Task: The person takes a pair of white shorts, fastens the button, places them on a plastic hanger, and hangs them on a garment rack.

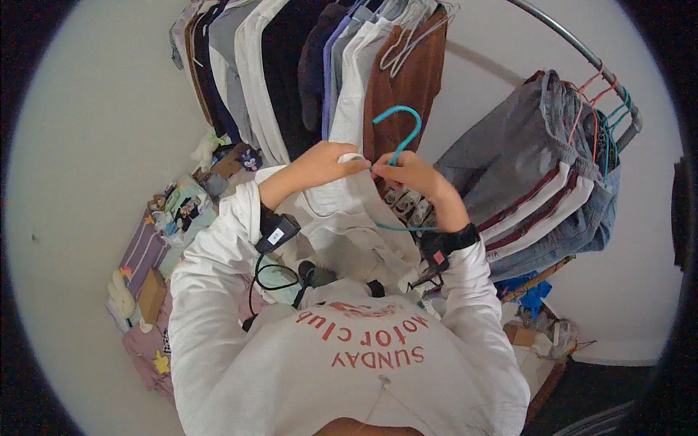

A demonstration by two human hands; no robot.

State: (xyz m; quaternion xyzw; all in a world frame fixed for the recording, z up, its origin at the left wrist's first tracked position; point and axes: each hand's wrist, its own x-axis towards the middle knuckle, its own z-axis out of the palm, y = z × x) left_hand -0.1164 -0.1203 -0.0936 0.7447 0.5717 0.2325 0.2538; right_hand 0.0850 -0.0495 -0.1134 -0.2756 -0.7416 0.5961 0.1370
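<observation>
In front of my chest hangs a cream long-sleeved-looking top [331,229], its lower part bunched near my body. My left hand [327,171] is closed, thumb and fingers pinching the top's pale neck edge. A teal hanger [407,120] is gripped near the base of its hook by my right hand [411,178]. The hook points up and curls to the left, and a teal bar shows below the right hand, outside the fabric. My two hands nearly touch. How far the hanger's other side goes into the top is hidden.
Shirts and jackets [283,80] hang close together ahead, with a brown garment [407,83] and bare white hangers [411,40] at their right. Grey trousers [509,138] hang from a curved metal rail [574,43] on the right. Piled clothes [185,207] and boxes lie at left.
</observation>
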